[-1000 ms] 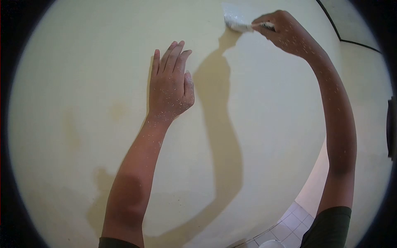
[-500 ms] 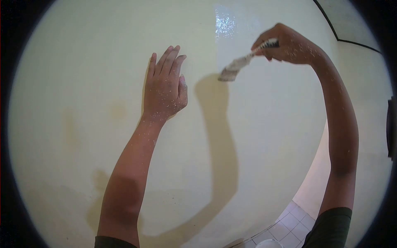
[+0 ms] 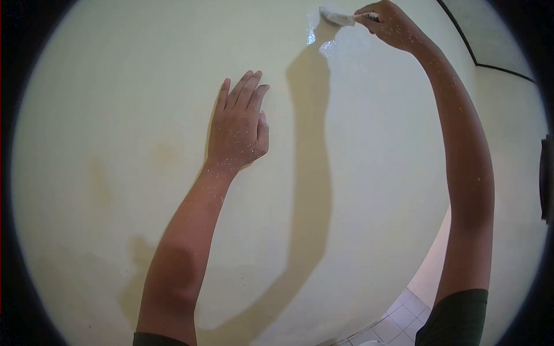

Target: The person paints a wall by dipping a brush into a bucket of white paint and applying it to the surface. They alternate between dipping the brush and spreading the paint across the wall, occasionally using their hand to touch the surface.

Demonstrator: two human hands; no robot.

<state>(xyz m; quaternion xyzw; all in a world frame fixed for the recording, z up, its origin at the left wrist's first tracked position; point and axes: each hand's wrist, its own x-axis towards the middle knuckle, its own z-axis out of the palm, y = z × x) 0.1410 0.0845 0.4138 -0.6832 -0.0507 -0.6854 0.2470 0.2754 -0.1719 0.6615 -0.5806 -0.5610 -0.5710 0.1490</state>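
A pale yellow wall (image 3: 115,104) fills the view. My left hand (image 3: 239,130) lies flat against it at mid height, fingers together and pointing up, holding nothing. High at the top, my right hand (image 3: 389,23) grips a paintbrush (image 3: 340,18) by its handle, the bristles pressed on the wall to the left of the hand. Wet, shiny paint (image 3: 332,46) glistens just under the brush. White paint specks cover both hands and forearms.
Darker yellowish stains (image 3: 101,179) mark the wall at the left. A wall corner with a dark trim line (image 3: 490,64) runs at the upper right. White floor tiles (image 3: 404,314) show at the bottom right, beside the rim of a white container (image 3: 369,342).
The brush went down the wall to about hand height half a second ago, then back up; it now sits higher than at the start. My left hand stays flat on the wall.
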